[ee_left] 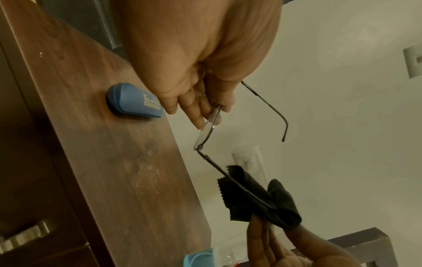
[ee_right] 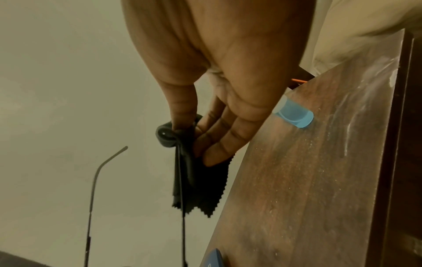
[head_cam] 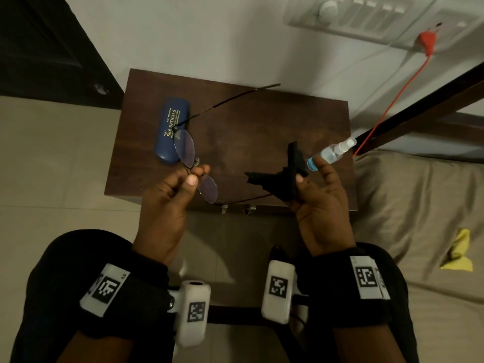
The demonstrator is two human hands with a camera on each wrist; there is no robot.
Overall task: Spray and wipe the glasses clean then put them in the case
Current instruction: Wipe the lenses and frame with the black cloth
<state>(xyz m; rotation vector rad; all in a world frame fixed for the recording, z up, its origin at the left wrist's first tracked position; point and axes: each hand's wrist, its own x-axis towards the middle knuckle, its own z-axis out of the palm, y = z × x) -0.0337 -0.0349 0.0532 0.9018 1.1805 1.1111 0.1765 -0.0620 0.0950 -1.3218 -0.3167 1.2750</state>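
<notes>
Glasses (head_cam: 195, 163) are in the air over the near-left part of the wooden table (head_cam: 262, 121), temples unfolded, one temple pointing toward the table's far edge, the other running toward the right hand. Left hand (head_cam: 170, 189) pinches them at the bridge between thumb and fingertips, remaining fingers curled in; lenses are clear of the fingers. Right hand (head_cam: 318, 205) has the black cloth (head_cam: 282, 176) pinched between thumb and fingers, bunched, with the near temple passing through or against the cloth; I can't tell whether it is wrapped around it. That hand is palm-up, other fingers loosely extended, over the table's near-right area. Spray bottle (head_cam: 331, 154) lies on its side on the table just beyond the right fingertips, touched by nothing. Blue case (head_cam: 171, 129) sits shut on the table's left side, just beyond the glasses. Judgement: the wipe step is in hand, probably working the temple; whether spraying happened isn't shown. Left to do: finish wiping, fold temples, open case, put glasses in, close it.
</notes>
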